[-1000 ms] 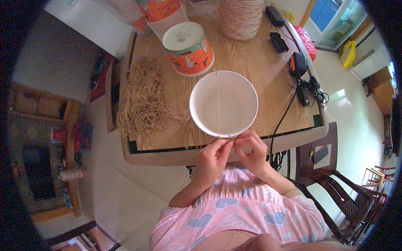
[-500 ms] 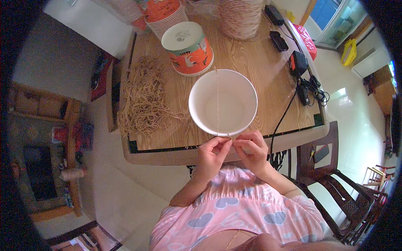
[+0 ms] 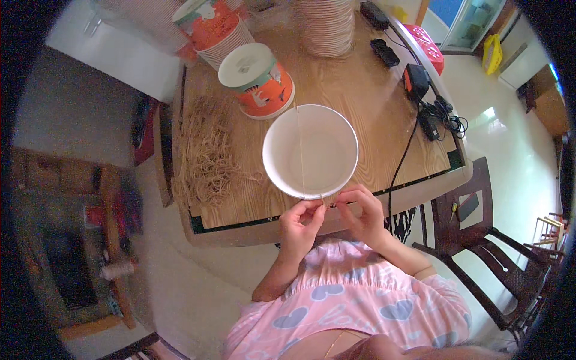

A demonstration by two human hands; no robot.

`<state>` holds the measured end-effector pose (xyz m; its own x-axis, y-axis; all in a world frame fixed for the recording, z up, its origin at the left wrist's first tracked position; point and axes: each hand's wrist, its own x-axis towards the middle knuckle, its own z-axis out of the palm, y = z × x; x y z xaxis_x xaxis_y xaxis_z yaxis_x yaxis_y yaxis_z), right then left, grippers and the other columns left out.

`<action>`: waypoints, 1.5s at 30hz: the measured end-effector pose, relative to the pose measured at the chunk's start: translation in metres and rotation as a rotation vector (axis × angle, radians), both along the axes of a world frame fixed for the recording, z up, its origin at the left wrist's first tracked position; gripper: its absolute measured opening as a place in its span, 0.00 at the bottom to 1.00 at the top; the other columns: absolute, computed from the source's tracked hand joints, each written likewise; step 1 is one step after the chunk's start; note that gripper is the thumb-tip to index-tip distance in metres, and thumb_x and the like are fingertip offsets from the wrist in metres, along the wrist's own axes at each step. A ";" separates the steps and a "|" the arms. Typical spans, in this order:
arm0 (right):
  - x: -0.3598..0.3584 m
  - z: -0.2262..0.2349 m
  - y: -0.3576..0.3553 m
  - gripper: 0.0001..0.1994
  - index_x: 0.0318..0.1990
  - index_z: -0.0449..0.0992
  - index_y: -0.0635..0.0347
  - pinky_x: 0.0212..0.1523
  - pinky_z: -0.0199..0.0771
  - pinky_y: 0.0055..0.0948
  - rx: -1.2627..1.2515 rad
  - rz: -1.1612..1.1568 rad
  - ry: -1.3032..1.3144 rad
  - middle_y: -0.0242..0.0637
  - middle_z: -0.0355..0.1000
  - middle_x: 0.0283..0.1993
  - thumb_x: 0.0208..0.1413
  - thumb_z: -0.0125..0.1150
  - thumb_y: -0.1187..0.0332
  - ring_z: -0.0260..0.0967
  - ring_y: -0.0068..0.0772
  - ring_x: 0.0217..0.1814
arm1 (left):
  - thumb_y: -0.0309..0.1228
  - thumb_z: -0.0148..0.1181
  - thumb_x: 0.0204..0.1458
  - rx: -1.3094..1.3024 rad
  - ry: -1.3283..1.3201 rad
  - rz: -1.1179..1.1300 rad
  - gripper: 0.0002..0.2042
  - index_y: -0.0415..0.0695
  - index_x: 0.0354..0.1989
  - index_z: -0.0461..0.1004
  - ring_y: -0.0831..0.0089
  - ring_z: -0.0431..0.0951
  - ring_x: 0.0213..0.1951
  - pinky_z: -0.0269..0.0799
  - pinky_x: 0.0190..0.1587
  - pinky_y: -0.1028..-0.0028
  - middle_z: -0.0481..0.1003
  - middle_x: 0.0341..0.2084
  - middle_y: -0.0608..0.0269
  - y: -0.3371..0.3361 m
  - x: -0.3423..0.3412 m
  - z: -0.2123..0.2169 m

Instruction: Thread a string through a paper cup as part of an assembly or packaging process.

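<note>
A white paper tub (image 3: 336, 144) stands near the table's front edge, its mouth tilted toward me. A thin tan string (image 3: 301, 150) runs across the mouth from the far rim to the near one. At the near rim, my left hand (image 3: 303, 225) pinches the string between thumb and forefinger. Just beside it, my right hand (image 3: 365, 213) is closed in a pinch, with a short bit of string seeming to show at its fingertips. Behind the tub, an orange and green printed tub (image 3: 261, 90) stands upside down.
Loose tan strings (image 3: 210, 156) lie heaped at the table's left. Stacked printed tubs (image 3: 213, 36) and a tall stack of white rims (image 3: 327, 27) stand at the back. Black adapters and cables (image 3: 429, 117) lie along the right edge. A dark wooden chair (image 3: 468, 222) stands at right.
My right fingers have drawn slightly away from my left ones at the near rim. The whole view has shifted and turned a little; the tub and string keep their arrangement.
</note>
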<state>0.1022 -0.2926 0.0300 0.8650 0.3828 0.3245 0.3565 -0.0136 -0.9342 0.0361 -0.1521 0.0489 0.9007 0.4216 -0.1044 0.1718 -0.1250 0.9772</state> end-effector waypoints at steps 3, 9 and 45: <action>0.002 -0.002 0.002 0.07 0.31 0.72 0.64 0.34 0.68 0.27 0.042 0.061 0.020 0.40 0.69 0.32 0.42 0.61 0.79 0.68 0.35 0.34 | 0.26 0.59 0.46 0.001 -0.012 0.008 0.07 0.36 0.32 0.75 0.84 0.73 0.24 0.68 0.29 0.82 0.76 0.23 0.65 -0.001 0.001 0.001; -0.002 -0.004 0.005 0.07 0.28 0.71 0.64 0.32 0.67 0.27 0.028 0.028 0.071 0.38 0.69 0.28 0.41 0.63 0.78 0.68 0.33 0.31 | 0.26 0.59 0.46 0.028 0.019 -0.006 0.06 0.37 0.31 0.76 0.84 0.73 0.24 0.68 0.29 0.82 0.76 0.23 0.65 -0.001 0.000 0.000; 0.003 -0.014 0.008 0.05 0.34 0.75 0.66 0.41 0.66 0.20 0.276 0.301 0.631 0.31 0.70 0.35 0.51 0.56 0.74 0.66 0.20 0.38 | 0.24 0.61 0.44 0.035 -0.016 0.012 0.05 0.37 0.30 0.74 0.83 0.73 0.25 0.69 0.30 0.81 0.76 0.24 0.66 0.003 0.000 -0.006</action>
